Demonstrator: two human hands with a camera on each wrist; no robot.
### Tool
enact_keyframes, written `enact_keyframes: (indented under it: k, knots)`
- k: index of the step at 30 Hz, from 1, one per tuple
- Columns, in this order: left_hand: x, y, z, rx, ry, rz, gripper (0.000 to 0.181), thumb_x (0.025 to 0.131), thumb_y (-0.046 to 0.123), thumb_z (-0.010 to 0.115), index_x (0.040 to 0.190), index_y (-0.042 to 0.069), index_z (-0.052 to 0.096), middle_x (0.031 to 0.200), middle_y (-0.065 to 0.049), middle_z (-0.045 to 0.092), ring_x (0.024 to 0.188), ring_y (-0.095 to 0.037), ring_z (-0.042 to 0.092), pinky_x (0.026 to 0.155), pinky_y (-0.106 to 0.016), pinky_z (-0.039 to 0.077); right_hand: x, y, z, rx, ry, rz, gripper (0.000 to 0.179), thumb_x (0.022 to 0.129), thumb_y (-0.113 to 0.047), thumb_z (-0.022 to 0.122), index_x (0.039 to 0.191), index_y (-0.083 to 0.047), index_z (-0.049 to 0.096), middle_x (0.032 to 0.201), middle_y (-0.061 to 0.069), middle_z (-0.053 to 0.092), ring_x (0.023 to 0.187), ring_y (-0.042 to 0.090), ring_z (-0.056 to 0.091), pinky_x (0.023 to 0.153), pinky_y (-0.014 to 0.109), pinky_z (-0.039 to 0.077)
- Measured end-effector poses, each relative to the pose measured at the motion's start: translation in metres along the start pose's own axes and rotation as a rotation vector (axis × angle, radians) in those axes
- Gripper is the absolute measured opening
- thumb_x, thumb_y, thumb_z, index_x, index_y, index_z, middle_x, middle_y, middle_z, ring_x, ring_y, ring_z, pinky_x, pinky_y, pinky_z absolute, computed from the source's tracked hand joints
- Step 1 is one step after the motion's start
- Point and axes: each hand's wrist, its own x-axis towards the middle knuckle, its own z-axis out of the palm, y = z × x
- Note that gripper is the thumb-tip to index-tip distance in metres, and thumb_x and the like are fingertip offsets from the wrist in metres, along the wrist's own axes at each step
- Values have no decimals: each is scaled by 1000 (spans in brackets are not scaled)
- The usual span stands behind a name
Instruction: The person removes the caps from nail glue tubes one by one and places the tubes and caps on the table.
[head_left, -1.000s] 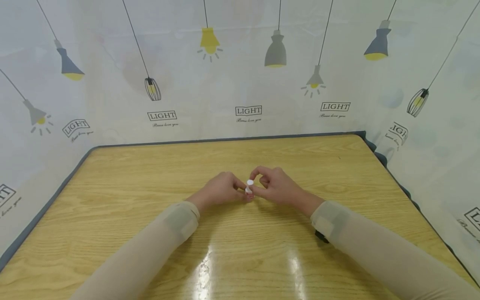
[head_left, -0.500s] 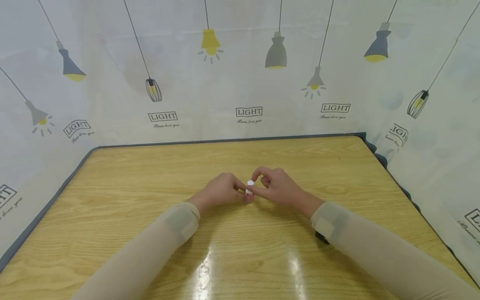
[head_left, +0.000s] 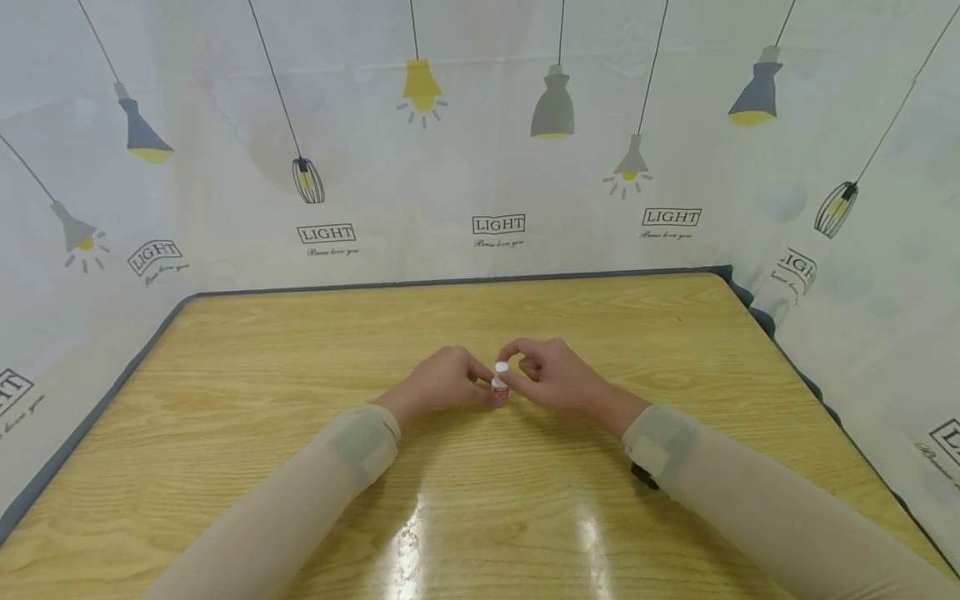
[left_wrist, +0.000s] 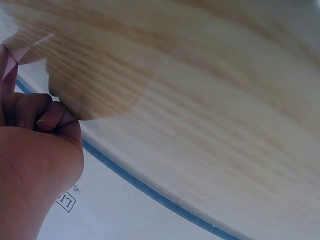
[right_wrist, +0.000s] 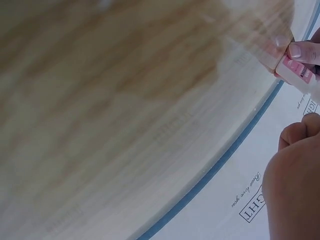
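Observation:
A small bottle (head_left: 500, 392) with a pink-red label stands upright on the table between my two hands. My left hand (head_left: 446, 379) holds its body low down from the left side. On top is a white cap (head_left: 502, 367), which the thumb and index finger of my right hand (head_left: 557, 377) pinch from the right. The right wrist view shows the bottle's label (right_wrist: 298, 70) close to the left hand's fingertips, with its base at the tabletop. In the left wrist view the left hand (left_wrist: 42, 145) has curled fingers, and the bottle cannot be made out there.
The glossy wood-grain table (head_left: 315, 467) has a dark blue edge (head_left: 450, 282) at the back. Pale curtains (head_left: 420, 183) printed with lamps hang behind it and at both sides. A small black object (head_left: 643, 475) shows under the right cuff.
The right thumb and index finger have shifted slightly about the cap. Bottle and left hand stay in nearly the same place.

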Motion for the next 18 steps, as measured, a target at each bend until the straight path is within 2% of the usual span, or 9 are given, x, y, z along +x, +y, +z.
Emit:
enact_keyframes:
  k: [6, 13, 18]
  knots:
    - [1, -2, 0, 6, 0, 3, 19, 91, 46, 84, 105, 32, 87, 78, 10, 72, 69, -10, 44, 74, -30, 42, -1, 1, 0, 2, -17, -16, 12, 103, -10, 70, 114, -7, 69, 56, -14, 30, 50, -3, 19, 51, 20, 26]
    - [2, -2, 0, 17, -4, -4, 22, 92, 45, 84, 110, 32, 86, 82, 11, 74, 73, -9, 47, 78, -31, 44, 0, -5, -1, -56, 18, 99, 20, 99, -24, 78, 108, -12, 66, 54, -12, 30, 48, 1, 23, 50, 20, 25]
    - [3, -2, 1, 17, 0, -1, 24, 92, 46, 83, 110, 32, 86, 76, 10, 72, 68, -9, 43, 75, -31, 43, 0, -5, -1, -71, 17, 91, 17, 99, -23, 78, 106, -12, 66, 55, -12, 30, 49, 0, 22, 51, 21, 25]
